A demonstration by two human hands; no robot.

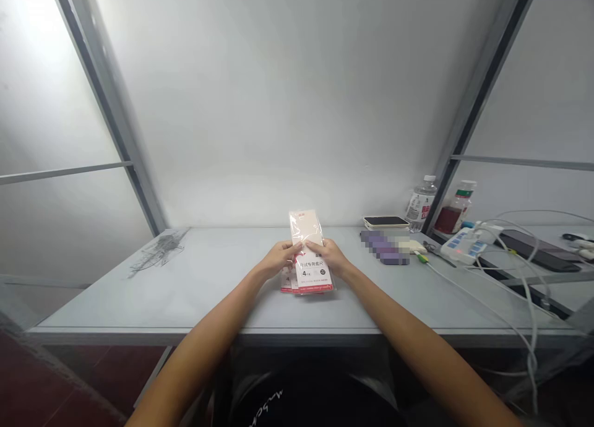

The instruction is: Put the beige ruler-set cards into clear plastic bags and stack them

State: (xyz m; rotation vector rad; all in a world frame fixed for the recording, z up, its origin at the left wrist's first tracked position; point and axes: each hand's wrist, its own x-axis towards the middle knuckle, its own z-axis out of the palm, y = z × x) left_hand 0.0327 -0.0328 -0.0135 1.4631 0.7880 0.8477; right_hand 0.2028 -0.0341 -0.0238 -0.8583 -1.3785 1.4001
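A flat pink-and-white packet (310, 249) in clear wrap, with a red band along its lower edge, stands tilted up over the middle of the grey table (208, 291). My left hand (278, 260) pinches its left edge and my right hand (331, 257) grips its right edge, fingers closed on it. One or two more similar packets (288, 284) lie flat on the table beneath, partly hidden by the held one.
A phone (385, 221) lies on a purple stack at the right, with two bottles (421, 209) by the wall. A white power strip (460, 246) with trailing cables and a dark flat device (538, 250) sit farther right. Thin wire clutter (158, 254) lies at the table's left rear.
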